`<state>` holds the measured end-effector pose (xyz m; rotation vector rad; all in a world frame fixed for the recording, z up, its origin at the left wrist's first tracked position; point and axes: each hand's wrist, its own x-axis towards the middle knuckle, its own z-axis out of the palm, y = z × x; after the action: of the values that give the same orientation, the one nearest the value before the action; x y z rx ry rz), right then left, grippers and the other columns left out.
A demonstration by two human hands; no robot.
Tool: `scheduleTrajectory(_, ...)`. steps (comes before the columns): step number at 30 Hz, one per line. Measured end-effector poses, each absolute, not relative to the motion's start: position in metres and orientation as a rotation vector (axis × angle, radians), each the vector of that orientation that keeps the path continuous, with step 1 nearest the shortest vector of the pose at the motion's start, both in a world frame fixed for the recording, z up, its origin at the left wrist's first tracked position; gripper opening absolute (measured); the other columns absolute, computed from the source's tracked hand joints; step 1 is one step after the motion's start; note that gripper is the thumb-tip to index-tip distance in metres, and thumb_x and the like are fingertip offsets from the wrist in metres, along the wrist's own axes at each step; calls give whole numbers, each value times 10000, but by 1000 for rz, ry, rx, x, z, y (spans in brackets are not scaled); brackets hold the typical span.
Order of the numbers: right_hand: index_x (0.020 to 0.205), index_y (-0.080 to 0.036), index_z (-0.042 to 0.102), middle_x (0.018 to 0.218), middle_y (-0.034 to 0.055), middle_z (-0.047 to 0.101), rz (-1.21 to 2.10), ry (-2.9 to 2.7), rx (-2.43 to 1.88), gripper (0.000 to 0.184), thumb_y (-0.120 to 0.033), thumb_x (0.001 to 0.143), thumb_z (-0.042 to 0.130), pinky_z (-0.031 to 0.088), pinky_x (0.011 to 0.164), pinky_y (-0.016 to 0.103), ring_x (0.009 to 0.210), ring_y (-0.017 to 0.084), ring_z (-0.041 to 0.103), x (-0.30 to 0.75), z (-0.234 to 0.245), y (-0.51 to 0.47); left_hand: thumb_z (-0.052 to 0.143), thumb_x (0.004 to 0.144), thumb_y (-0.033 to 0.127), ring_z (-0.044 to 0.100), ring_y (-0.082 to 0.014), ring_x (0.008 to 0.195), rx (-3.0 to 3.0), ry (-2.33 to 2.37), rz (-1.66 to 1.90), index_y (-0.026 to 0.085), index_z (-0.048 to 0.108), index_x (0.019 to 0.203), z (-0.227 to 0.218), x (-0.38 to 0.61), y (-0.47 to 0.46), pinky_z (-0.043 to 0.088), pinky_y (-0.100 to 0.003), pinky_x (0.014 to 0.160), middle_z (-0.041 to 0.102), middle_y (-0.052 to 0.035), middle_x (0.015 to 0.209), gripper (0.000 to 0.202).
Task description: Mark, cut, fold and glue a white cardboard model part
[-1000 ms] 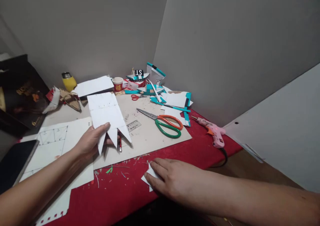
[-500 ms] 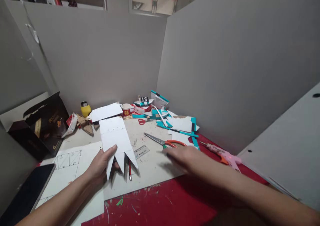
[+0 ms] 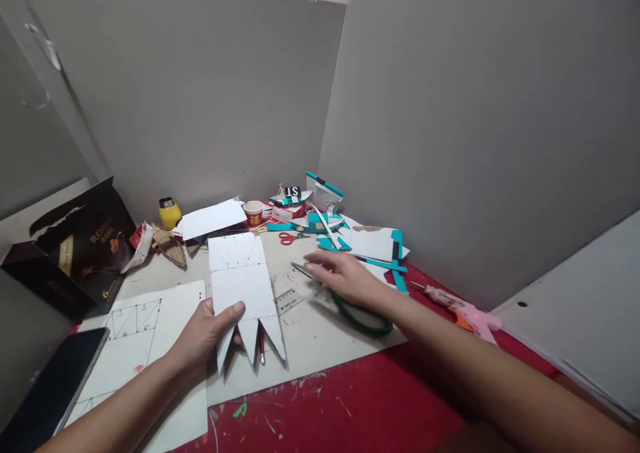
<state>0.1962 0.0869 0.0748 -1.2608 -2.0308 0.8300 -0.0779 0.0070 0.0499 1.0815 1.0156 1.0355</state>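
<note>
My left hand [image 3: 207, 336] grips the lower left of a white cut-out card [image 3: 243, 289] with three pointed tabs, thumb on top. My right hand [image 3: 345, 278] hovers palm down, fingers spread, over the large green-and-orange scissors [image 3: 364, 319] lying on the beige board [image 3: 320, 336]. The scissors' blades poke out left of my fingers. A red pen [image 3: 261, 346] lies under the card's tabs, and a small clear ruler [image 3: 289, 301] sits beside it.
A drawn-on white sheet [image 3: 145, 333] and a dark phone [image 3: 47, 389] lie at left. A black box [image 3: 75, 246], yellow bottle [image 3: 169, 213], red cup [image 3: 253, 212], small red scissors [image 3: 287, 237], teal-and-white scraps [image 3: 373, 245] and a pink glue gun [image 3: 463, 309] stand around. Grey partition walls enclose the red table.
My right hand left the small white scrap at the table's front edge and travelled forward to above the large scissors. The view tilted up. My left hand kept hold of the card.
</note>
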Motion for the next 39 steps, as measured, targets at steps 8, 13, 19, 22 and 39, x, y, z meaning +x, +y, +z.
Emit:
scheduleTrajectory(8,701,-141,661,459,-25,592,1716,-1605,-902,268,-400,724,727,399,334,162,373,82,527,131,71,68,688,820,425,567,-148,502,1003,968,1011,115,716,772,64,-88,10,468,-247,496,669,-78,618,314)
scheduleTrajectory(13,785,-143,658,719,16,698,1664,-1153,-798,307,-359,626,807,482,417,151,564,114,676,125,87,69,647,854,414,671,-160,712,936,948,1157,195,695,1021,72,-103,26,539,-236,597,728,-78,897,280)
scheduleTrajectory(19,746,-139,679,678,-3,675,1676,-890,-702,358,-365,545,869,519,449,186,575,136,683,92,89,46,763,780,278,583,-307,1187,1150,924,1066,217,679,1177,72,-77,4,534,-371,887,612,-135,1330,410)
scheduleTrajectory(22,783,-142,707,670,4,696,1728,-851,-678,357,-361,555,872,530,476,201,566,135,678,77,84,33,693,844,363,594,-291,1180,1139,931,1131,218,701,1135,73,-69,-6,472,-427,994,654,-106,1279,326)
scheduleTrajectory(39,925,-176,734,787,42,727,1637,-959,-712,303,-382,710,795,536,559,235,637,136,642,143,77,30,701,795,306,704,-197,610,971,952,1339,81,734,692,88,-90,11,552,-254,593,752,-136,675,250)
